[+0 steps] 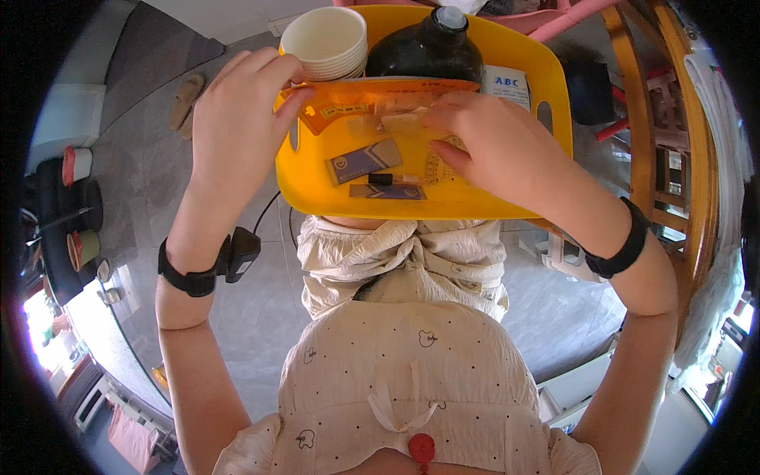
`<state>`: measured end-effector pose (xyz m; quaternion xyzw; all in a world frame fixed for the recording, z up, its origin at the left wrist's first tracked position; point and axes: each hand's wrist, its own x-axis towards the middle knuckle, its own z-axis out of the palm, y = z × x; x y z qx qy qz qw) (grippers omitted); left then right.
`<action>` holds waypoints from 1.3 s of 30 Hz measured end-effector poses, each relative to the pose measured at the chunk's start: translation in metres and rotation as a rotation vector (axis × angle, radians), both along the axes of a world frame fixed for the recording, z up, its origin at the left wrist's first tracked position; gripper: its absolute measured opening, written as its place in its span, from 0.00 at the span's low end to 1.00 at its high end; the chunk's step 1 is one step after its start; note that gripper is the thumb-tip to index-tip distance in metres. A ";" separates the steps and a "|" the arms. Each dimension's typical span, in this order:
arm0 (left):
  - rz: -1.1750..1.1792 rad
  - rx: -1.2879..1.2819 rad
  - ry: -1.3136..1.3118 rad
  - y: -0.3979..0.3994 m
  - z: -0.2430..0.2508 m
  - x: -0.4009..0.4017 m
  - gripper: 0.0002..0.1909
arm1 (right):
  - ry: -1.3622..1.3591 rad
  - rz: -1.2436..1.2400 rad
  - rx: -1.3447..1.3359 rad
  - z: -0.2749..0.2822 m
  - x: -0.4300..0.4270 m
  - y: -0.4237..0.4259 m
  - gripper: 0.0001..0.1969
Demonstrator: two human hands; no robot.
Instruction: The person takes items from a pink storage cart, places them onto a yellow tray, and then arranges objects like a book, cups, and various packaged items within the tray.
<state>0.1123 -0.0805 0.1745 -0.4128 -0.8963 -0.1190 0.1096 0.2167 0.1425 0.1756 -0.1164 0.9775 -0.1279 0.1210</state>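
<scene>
Held upright across a yellow plastic tray [320, 205] is an orange plastic packet [356, 95] with a hang hole and printed writing. My left hand [237, 113] pinches its left end between thumb and fingers. My right hand [496, 139] is at its right end, fingertips curled; their exact grip is hard to see. Below the packet lie two blue-and-beige sachets [363, 161], a small black-capped tube [380, 179] and what looks like a clear protractor [438, 169]. Small pale pieces [399, 122] show near the packet's lower edge, partly blurred.
Behind the packet stand stacked white cups [326, 50], a dark bottle [424, 53] with a pale cap, and a white printed box [506, 83]. A wooden frame [638, 119] rises at right. Brown slippers [187, 101] lie on the grey tiled floor [255, 309].
</scene>
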 end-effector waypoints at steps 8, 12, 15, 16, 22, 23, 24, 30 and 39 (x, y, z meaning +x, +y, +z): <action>0.022 0.184 -0.173 -0.004 -0.009 -0.008 0.05 | 0.324 0.100 -0.086 -0.001 -0.007 0.002 0.07; 0.014 0.194 -0.147 -0.003 -0.006 -0.005 0.06 | 0.312 0.068 -0.019 -0.002 -0.011 0.003 0.07; 0.014 0.200 -0.158 -0.005 -0.006 -0.004 0.06 | 0.225 0.065 0.060 -0.005 -0.016 0.000 0.05; 0.006 0.204 -0.159 -0.005 -0.006 -0.004 0.06 | 0.195 0.083 0.115 -0.005 -0.018 -0.003 0.05; -0.021 0.249 -0.205 -0.006 -0.008 -0.005 0.07 | 0.295 0.089 0.077 0.001 -0.033 -0.028 0.04; -0.019 0.247 -0.205 -0.007 -0.010 -0.004 0.07 | 0.295 0.091 0.074 -0.001 -0.037 -0.034 0.04; -0.012 0.256 -0.197 -0.005 -0.010 -0.005 0.07 | 0.312 0.102 0.034 -0.001 -0.041 -0.038 0.04; -0.009 0.270 -0.262 -0.005 -0.010 -0.005 0.08 | 0.332 0.186 -0.050 -0.010 -0.052 -0.055 0.05; -0.034 0.281 -0.229 -0.008 -0.005 0.000 0.08 | 0.295 0.236 -0.131 0.001 -0.036 -0.033 0.06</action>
